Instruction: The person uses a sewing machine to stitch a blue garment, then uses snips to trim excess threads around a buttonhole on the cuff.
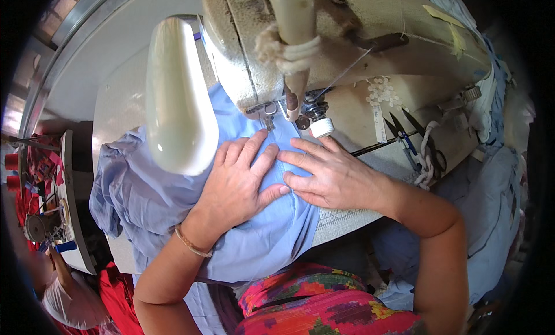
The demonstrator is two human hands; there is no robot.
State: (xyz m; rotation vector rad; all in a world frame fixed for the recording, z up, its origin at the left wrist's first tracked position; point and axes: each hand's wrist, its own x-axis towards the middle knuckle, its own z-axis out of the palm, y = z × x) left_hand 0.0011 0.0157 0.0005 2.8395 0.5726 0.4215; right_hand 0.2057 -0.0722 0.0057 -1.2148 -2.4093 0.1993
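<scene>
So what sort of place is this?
Probably a sewing workshop: a sewing machine with light-blue cloth below it, scissors lying to the right, and another person near red cloth at the left.

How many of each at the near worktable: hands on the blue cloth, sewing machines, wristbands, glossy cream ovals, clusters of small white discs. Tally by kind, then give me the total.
Hands on the blue cloth: 2 (left hand, right hand)
Sewing machine: 1
Wristband: 1
Glossy cream oval: 1
Cluster of small white discs: 1
Total: 6
</scene>
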